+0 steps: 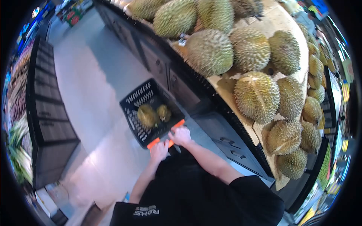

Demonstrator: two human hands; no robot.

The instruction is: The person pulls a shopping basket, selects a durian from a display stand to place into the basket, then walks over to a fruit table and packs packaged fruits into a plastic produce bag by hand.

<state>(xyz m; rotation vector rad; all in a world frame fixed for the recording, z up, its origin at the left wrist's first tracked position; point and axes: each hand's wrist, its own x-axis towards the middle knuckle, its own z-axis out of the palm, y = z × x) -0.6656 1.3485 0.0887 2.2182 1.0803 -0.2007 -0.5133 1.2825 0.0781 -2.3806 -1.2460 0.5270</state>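
A black slatted basket [151,84] stands low in front of my body, with an orange handle [154,142] along its near edge. Both of my hands are closed on that handle: my left hand [159,150] near its left part, my right hand [180,136] further right. Two durians lie inside the basket, a larger one [147,115] and a smaller one [163,112] beside it. The fingertips are partly hidden beneath the hands.
Many durians [257,96] lie on a display stand [268,15] with a black edge, to my right. Dark cabinets [217,132] run below it. On the left is a produce stand [52,113]; pale floor [86,113] lies between.
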